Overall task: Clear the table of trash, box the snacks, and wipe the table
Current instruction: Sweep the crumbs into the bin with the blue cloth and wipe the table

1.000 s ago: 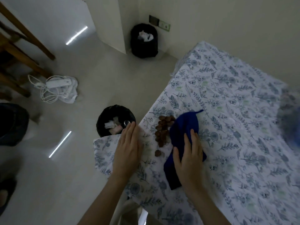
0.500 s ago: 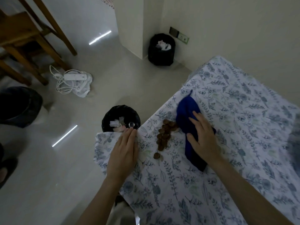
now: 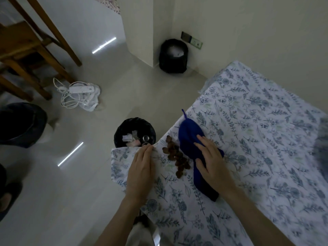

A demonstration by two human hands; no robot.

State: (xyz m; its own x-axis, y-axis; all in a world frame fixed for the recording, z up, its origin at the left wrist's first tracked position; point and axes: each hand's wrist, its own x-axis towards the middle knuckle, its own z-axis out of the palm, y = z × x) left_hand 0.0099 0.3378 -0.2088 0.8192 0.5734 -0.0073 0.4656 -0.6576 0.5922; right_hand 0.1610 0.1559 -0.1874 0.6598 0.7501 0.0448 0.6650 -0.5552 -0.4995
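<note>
left hand (image 3: 140, 167) flat, right hand (image 3: 211, 162) flat, fingers extended

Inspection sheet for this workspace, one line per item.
surface: table covered in floral fabric, rumpled at the near corner.
job's things: blue cloth beside a pile of brown scraps near the edge; black bin on the floor below, trash inside.
clutter: blurred dark shape at the right edge, unidentifiable.
grips: left hand flat at the table edge, empty; right hand pressing on the blue cloth.
cables: white power strip with coiled cable on the floor.
surroundings: second bin by the wall; wooden chair.
</note>
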